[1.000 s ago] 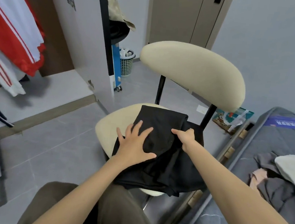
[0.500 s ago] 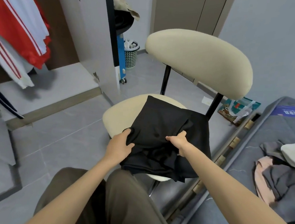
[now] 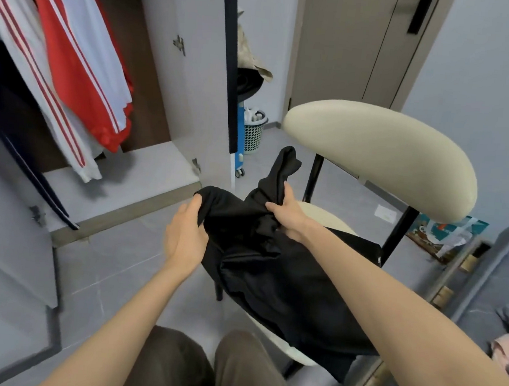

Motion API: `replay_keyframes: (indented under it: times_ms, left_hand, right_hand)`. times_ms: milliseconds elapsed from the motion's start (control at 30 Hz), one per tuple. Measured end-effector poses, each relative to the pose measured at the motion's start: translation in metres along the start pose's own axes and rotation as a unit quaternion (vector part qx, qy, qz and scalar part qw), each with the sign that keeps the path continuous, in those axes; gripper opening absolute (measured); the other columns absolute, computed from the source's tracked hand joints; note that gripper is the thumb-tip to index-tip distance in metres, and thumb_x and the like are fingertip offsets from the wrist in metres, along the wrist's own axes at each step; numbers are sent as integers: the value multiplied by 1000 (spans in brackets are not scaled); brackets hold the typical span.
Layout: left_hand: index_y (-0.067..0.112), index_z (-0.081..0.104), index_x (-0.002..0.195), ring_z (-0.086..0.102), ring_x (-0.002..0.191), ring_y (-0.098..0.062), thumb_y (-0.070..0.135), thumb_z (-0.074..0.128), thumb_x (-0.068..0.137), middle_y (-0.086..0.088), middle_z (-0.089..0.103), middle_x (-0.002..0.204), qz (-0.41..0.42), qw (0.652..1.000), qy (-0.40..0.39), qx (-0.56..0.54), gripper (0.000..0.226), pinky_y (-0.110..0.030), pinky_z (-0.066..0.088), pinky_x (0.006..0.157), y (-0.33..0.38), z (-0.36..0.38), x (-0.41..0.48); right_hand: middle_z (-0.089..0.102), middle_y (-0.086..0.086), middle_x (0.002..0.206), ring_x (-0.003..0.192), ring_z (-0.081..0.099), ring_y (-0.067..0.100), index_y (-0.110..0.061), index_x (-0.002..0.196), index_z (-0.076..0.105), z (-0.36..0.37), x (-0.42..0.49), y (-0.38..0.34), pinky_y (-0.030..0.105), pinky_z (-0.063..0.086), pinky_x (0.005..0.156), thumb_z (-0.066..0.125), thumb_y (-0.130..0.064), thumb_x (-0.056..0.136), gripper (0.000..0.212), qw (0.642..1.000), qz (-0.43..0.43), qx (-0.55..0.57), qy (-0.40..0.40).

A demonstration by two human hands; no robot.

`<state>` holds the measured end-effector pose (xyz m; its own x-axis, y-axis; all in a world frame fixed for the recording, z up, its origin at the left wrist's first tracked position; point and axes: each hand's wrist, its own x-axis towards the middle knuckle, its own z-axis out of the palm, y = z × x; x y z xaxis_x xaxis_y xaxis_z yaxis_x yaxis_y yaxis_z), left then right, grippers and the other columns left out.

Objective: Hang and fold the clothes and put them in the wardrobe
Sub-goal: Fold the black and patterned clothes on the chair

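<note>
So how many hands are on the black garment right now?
2. The left hand grips the left edge of the black garment, out over the floor. The right hand pinches a bunched fold of it, lifted above the chair seat.

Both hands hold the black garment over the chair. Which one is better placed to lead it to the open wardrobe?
Left, likely. The left hand grips the black garment at its edge on the side nearest the wardrobe. The right hand grips bunched cloth over the chair, farther away.
</note>
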<state>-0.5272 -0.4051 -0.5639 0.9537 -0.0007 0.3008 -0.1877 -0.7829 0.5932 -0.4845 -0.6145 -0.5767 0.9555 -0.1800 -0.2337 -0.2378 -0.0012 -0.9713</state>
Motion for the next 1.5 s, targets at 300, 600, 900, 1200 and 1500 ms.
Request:
replay_keyframes:
  times_ms: [300, 600, 900, 1200, 1500]
  left_hand:
    - [12, 73, 92, 43, 124, -8, 4, 68, 82, 1, 49, 133, 205, 962, -88, -155, 14, -12, 30, 103, 44, 45, -44]
    - [36, 71, 84, 62, 96, 9, 20, 68, 78, 26, 67, 108, 246, 873, -350, -234, 17, -16, 49, 86, 106, 106, -102]
    - [6, 33, 49, 39, 60, -17, 56, 60, 80, 10, 59, 87, 179, 809, -553, -89, 65, -35, 40, 64, 113, 135, -128]
    - [22, 70, 64, 70, 87, -9, 34, 53, 95, 8, 75, 88, 67, 863, -444, -234, 38, -29, 52, 80, 121, 136, -113]
    - [29, 9, 155, -9, 148, -30, 33, 26, 104, 4, -4, 163, 183, 902, -343, 187, 53, -61, -4, 114, 83, 171, -87]
  right_hand:
    - [49, 12, 139, 119, 52, 26, -11, 144, 33, -76, -35, 27, 39, 45, 103, 52, 0, 96, 53, 987, 15, 36, 158]
    - [53, 10, 129, 102, 54, 21, -11, 141, 36, -173, -88, 73, 33, 47, 86, 51, -5, 96, 48, 972, 61, -17, 226]
    - [36, 11, 148, 116, 47, 25, -20, 153, 0, -193, -117, 132, 35, 43, 94, 55, -3, 94, 83, 964, 161, -43, 208]
    - [24, 17, 151, 134, 32, 37, -25, 152, 12, -184, -125, 135, 44, 32, 110, 50, -1, 91, 76, 942, 136, -227, 205]
    - [1, -6, 163, 149, -4, 28, -41, 151, 18, -125, -119, 142, 64, -4, 113, 37, -32, 102, 54, 895, 37, -424, 136]
